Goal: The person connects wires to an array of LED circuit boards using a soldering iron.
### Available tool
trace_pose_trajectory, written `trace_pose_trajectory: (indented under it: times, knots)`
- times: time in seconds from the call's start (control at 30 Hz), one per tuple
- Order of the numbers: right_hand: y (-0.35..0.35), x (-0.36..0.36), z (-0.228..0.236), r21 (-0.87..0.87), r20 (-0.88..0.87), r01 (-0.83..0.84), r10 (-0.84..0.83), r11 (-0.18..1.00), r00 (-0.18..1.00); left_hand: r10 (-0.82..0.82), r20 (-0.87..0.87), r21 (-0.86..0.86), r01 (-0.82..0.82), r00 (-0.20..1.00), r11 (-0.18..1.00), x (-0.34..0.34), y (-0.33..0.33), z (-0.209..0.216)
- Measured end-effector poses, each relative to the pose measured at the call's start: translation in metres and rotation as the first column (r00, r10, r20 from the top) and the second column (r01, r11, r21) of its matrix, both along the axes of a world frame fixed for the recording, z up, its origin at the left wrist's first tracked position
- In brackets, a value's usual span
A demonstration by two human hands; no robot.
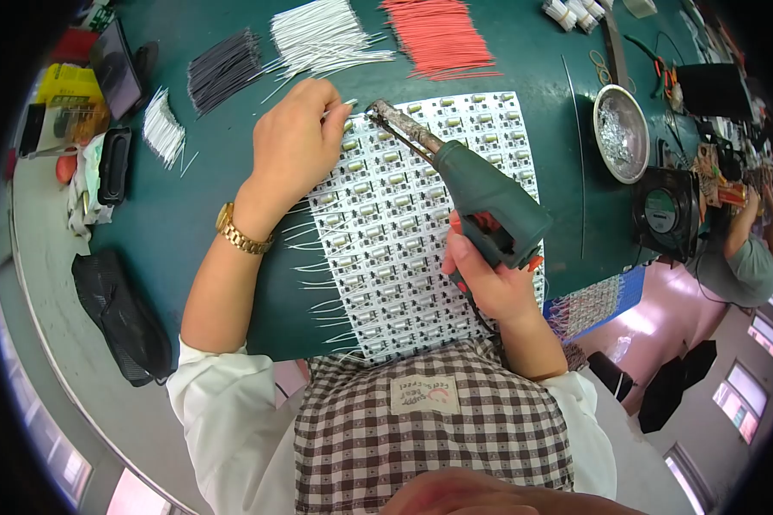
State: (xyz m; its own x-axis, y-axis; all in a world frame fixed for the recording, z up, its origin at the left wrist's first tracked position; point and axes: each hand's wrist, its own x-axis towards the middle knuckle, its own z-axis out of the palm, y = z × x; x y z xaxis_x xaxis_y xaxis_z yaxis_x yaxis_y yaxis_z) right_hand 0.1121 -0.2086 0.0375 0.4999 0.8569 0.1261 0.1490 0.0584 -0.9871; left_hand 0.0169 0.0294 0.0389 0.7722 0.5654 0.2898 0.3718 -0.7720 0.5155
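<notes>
A green soldering gun (pixel 489 189) is gripped in my right hand (pixel 496 287). Its dark, worn metal tip reaches the far left corner of a white panel of small circuit boards (pixel 416 300). Beside that tip, my left hand (pixel 294 133) has thumb and forefinger pinched on a thin white wire (pixel 349 103), most of it hidden by the fingers. Rows of small components cover the panel. White wires (pixel 318 283) stick out along its left edge, below my left wrist. Whether the tip touches the board or wire is too small to tell.
Bundles of black (pixel 223 70), white (pixel 322 36) and red wires (pixel 438 39) lie at the back. Short white wires (pixel 163 129) lie left. A metal bowl of silvery bits (pixel 621 135) and a black fan (pixel 664 212) stand right. Another person (pixel 739 266) sits far right.
</notes>
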Motion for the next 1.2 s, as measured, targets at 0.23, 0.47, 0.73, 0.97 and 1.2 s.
trace_pose_trajectory:
  times: [0.23,0.47,0.73,0.97,1.2]
  knots:
    - [0.001,-0.001,0.002,0.035,0.001,0.011,-0.011,0.999,1.000,-0.007,-0.001,0.012,0.007,1.000,1.000,-0.001,0.000,0.000]
    - [0.001,-0.003,0.006,-0.027,-0.036,0.006,-0.007,1.000,0.999,-0.023,0.008,0.017,0.023,1.000,1.000,-0.002,0.001,-0.001]
    - [0.004,-0.003,0.010,-0.071,-0.008,0.005,-0.005,0.997,1.000,-0.030,0.021,-0.010,0.030,0.999,1.000,-0.001,0.003,-0.001]
    - [0.006,-0.005,0.017,-0.100,-0.007,0.045,-0.046,0.994,0.999,-0.022,-0.005,0.007,0.022,1.000,1.000,0.000,0.002,-0.002]
    - [0.006,-0.007,0.023,-0.226,-0.218,0.060,-0.110,0.972,0.970,-0.029,0.019,0.011,0.028,0.999,1.000,0.000,0.003,-0.004]
